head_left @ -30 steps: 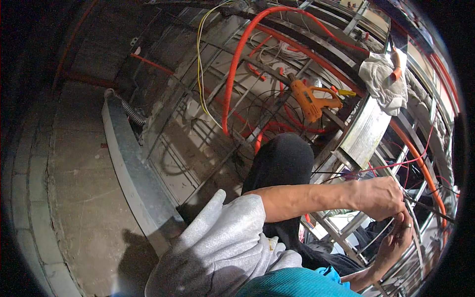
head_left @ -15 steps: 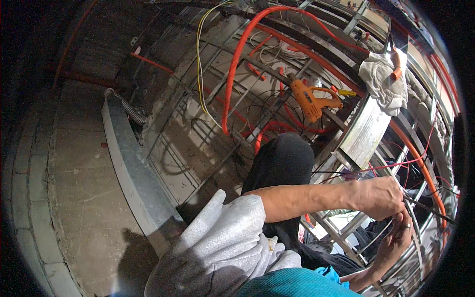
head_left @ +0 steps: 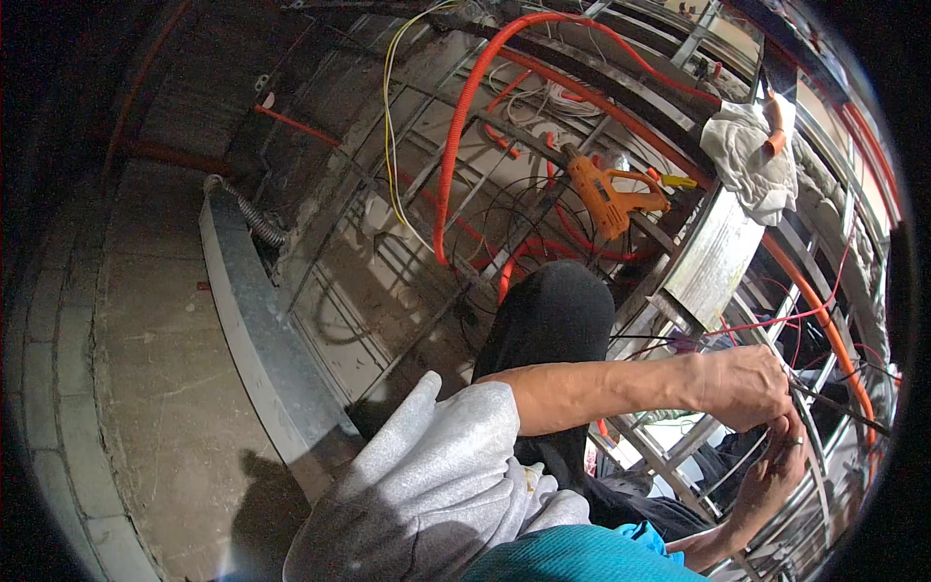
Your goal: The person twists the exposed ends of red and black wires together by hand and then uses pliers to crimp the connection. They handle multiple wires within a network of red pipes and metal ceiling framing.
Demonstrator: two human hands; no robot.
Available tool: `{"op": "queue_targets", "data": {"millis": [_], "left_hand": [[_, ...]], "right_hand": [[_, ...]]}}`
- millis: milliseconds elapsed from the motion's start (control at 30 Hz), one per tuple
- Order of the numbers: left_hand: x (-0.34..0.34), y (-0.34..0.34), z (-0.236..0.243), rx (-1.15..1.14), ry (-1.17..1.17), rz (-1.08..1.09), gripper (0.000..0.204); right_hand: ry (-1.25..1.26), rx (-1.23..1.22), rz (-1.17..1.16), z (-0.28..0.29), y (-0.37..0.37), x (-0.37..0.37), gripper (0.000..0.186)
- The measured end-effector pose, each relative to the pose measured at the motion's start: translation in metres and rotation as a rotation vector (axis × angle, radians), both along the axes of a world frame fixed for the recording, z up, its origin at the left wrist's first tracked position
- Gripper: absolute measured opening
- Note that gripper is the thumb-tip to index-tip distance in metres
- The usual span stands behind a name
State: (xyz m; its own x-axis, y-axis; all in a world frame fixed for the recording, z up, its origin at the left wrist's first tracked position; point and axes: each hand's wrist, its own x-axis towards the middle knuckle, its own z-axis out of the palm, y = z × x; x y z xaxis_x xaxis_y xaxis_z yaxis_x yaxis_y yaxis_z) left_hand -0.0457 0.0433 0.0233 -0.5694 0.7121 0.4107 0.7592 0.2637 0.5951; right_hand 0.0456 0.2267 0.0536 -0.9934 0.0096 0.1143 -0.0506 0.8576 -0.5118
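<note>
My left hand reaches across to the right side, its back toward me and its fingers curled closed. Just below it, my right hand meets it with bent, pinching fingertips. What lies between the fingers is too small and covered to make out. A dark cable runs off to the right from beside the hands. A pale cable curves down next to my right hand. Above the left wrist, a thin red wire stretches across the metal framing.
An orange heat gun rests on the metal grid beyond my knee. Red corrugated conduit loops overhead of it. A white cloth drapes near a metal trunking piece. At left stands a long grey metal channel.
Almost nothing differs. Both hands stay together in the same place; the view has shifted only slightly.
</note>
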Motion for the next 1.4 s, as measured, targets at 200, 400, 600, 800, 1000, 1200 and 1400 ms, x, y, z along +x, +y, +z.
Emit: {"op": "queue_targets", "data": {"millis": [200, 400, 600, 800, 1000, 1200, 1400], "left_hand": [[0.001, 0.001, -0.002, 0.009, 0.024, 0.002, 0.011], [0.001, 0.001, -0.002, 0.023, 0.020, 0.005, 0.012], [0.001, 0.000, -0.001, -0.018, 0.026, 0.004, 0.012], [0.001, 0.001, -0.001, 0.013, 0.031, 0.003, 0.012], [0.001, 0.004, -0.004, -0.018, 0.033, 0.005, 0.010], [0.000, 0.005, -0.005, -0.045, 0.047, -0.015, 0.009], [-0.001, 0.005, -0.008, -0.056, 0.033, -0.024, 0.008]], "right_hand": [[-0.009, -0.019, -0.023, -0.011, 0.007, 0.001, 0.025], [-0.015, -0.010, -0.006, -0.016, 0.013, 0.001, 0.024], [-0.042, -0.110, -0.014, -0.014, 0.009, 0.000, 0.024], [-0.061, -0.027, -0.029, -0.007, 0.004, 0.000, 0.027], [-0.031, -0.012, -0.025, -0.009, 0.005, 0.000, 0.027], [-0.028, 0.158, 0.024, -0.017, 0.018, -0.001, 0.028], [-0.010, 0.161, 0.038, -0.030, 0.024, -0.002, 0.029]]}}
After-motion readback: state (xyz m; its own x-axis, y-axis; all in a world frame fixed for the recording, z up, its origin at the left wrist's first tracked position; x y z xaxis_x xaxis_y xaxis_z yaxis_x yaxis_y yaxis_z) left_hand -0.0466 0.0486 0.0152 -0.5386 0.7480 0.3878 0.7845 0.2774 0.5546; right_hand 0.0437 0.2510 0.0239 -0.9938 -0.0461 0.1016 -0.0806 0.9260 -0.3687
